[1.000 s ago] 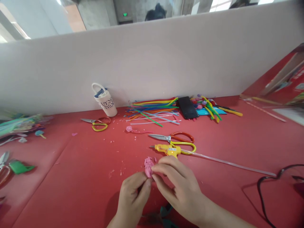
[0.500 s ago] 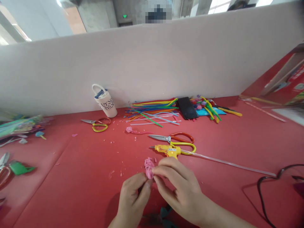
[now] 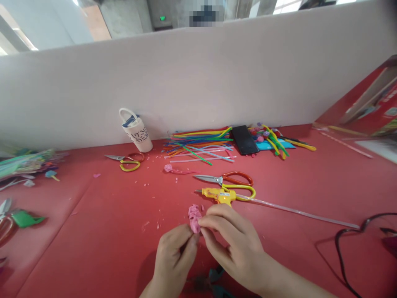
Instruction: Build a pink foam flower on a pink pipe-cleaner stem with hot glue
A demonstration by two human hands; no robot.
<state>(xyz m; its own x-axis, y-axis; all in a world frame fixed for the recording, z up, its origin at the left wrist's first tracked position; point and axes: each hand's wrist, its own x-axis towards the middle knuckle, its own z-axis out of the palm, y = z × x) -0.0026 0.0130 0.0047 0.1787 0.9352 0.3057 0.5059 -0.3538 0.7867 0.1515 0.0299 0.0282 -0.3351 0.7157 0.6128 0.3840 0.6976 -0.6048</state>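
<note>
A small crumpled pink piece [image 3: 194,216] sits between the fingertips of both my hands, just above the red table [image 3: 102,231]. My left hand [image 3: 173,258] pinches it from below with thumb and forefinger. From the right, my right hand [image 3: 231,244] curls round it and pinches its top. Just behind my hands lies a yellow glue gun [image 3: 218,194] with a clear glue stick [image 3: 297,213] running out to the right. Red and yellow scissors [image 3: 229,182] lie behind the gun. Something teal and dark [image 3: 215,276] lies under my wrists, mostly hidden.
A white divider wall [image 3: 198,78] closes the table's far side. Along it stand a small white bag [image 3: 136,131], coloured straws [image 3: 200,145], a black phone [image 3: 244,140] and pipe cleaners [image 3: 276,142]. More scissors [image 3: 127,161] lie at left. A black cable [image 3: 350,244] loops at right.
Both hands stay on the pink piece; the fingers shift only slightly. Nothing else has moved.
</note>
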